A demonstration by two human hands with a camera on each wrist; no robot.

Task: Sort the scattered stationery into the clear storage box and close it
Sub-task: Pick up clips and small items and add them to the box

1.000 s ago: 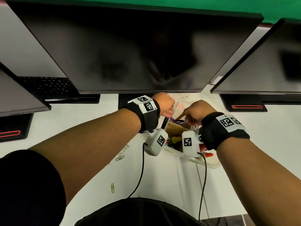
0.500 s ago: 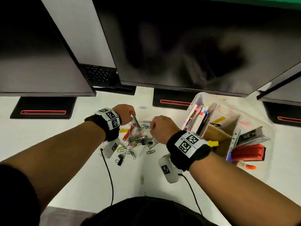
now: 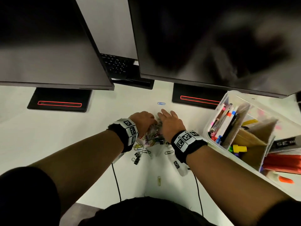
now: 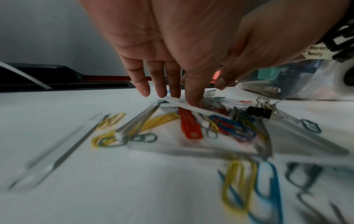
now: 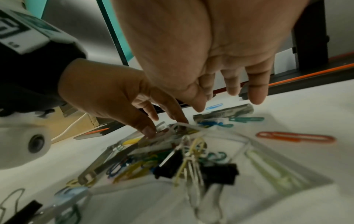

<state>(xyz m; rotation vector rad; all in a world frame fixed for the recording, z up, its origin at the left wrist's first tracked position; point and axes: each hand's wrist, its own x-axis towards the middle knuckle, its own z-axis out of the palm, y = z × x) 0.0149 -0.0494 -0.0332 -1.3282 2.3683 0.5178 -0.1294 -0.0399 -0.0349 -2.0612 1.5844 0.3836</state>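
A pile of coloured paper clips (image 3: 154, 139) and black binder clips (image 5: 220, 172) lies mid-desk, partly in a small clear case (image 4: 191, 144). My left hand (image 3: 143, 121) reaches down into the pile with straight fingers. Its index fingertip (image 4: 193, 101) presses a white strip (image 4: 203, 111) on the case's far edge, and the thumb stands apart. Beside it on the right, my right hand (image 3: 167, 119) hovers just over the pile, its fingers (image 5: 256, 94) straight and empty. The clear storage box (image 3: 205, 128) stands open at the right, holding pens, markers and card dividers.
Loose clips lie around the pile: black binder clips (image 3: 136, 158), a blue clip (image 3: 161, 103) beyond the hands, an orange one (image 5: 295, 137) and a pale one (image 3: 159, 181) near the desk edge. Two monitor stands (image 3: 58, 100) (image 3: 195, 98) and overhanging screens close the back.
Both hands left the storage box and came left to the clip pile. Since half a second ago the right hand uncurled and spread, and the left hand lowered onto the pile.
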